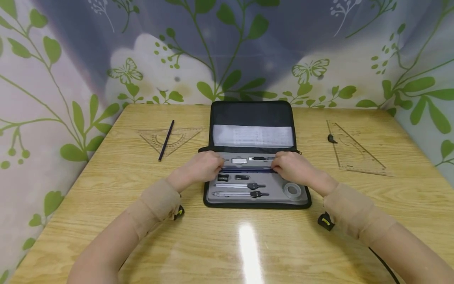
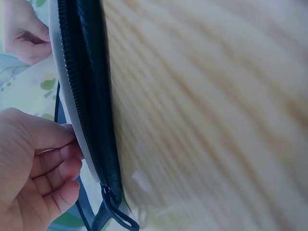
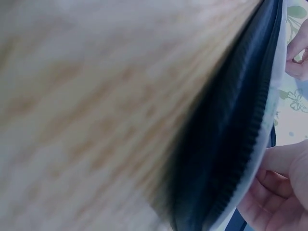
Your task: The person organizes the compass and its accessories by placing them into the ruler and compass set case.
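Observation:
An open black zip case (image 1: 257, 203) with a grey tray lies on the wooden table. Across the tray runs a dark blue pencil (image 1: 246, 170). At its left end the left hand (image 1: 203, 163) pinches it with curled fingers; at its right end the right hand (image 1: 292, 165) does the same. Two compasses (image 1: 234, 185), a sharpener (image 1: 223, 178), a white eraser (image 1: 239, 161) and a tape roll (image 1: 292, 190) sit in the tray. In the wrist views, the case edge partly hides the fingertips of the left hand (image 2: 41, 168) and right hand (image 3: 281, 187).
Left of the case, a dark pencil (image 1: 166, 140) lies across a clear set square (image 1: 149, 136). Another clear set square (image 1: 351, 165) lies to the right, a small black piece (image 1: 331, 139) at its edge. The case's lid (image 1: 252, 113) stands up, holding a white sheet (image 1: 253, 136).

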The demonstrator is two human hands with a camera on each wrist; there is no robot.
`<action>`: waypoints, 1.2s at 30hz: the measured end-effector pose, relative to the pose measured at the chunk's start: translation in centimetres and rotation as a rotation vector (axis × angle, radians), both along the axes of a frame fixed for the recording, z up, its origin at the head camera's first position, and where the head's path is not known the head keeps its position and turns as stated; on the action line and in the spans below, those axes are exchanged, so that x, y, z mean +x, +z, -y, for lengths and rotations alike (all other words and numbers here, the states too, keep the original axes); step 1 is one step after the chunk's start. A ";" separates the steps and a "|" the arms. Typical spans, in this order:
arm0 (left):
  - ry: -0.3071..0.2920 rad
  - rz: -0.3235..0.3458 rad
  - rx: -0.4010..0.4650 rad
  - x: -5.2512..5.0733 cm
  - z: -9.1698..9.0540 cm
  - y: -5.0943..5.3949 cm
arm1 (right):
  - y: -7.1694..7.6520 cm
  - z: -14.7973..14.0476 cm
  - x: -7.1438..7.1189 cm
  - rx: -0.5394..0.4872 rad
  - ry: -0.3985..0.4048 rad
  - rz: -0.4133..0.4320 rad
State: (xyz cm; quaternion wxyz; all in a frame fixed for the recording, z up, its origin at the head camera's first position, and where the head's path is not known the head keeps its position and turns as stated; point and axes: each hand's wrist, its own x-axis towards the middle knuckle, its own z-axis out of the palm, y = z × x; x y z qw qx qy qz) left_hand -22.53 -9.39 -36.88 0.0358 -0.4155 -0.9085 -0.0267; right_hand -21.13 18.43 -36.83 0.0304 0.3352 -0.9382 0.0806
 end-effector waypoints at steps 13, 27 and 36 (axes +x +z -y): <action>0.051 0.070 -0.050 0.3 0.3 1.0 | 0.4 1.2 -0.1 0.095 0.084 -0.089; 0.087 0.022 -0.041 0.4 0.1 0.8 | 0.8 1.0 -0.5 0.068 0.046 -0.038; 0.264 -0.047 0.159 0.2 2.4 0.8 | 0.6 0.1 0.3 0.072 0.020 0.019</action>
